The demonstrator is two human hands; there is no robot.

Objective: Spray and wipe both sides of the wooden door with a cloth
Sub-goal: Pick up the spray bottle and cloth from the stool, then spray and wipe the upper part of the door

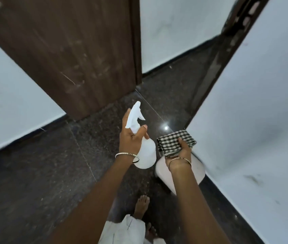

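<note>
Left hand [131,140] grips a white spray bottle [146,153]; right hand [183,150] holds a checked cloth [171,140] over a half-hidden pale stool [198,171]. The wooden door [78,50] stands ahead, top cut off.

A dark brown wooden door [79,50], far left, has matt grain marked with pale smudges and a thin scratch. The spray bottle [145,154] is smooth, milky white plastic. To its right, the cloth [170,140] is woven fabric in a dark-and-cream check. The floor [33,182] is glossy, dark, speckled polished stone. The walls [254,120] are matt pale paint, scuffed. Thin shiny metal bangles [127,154] circle both wrists.
</note>
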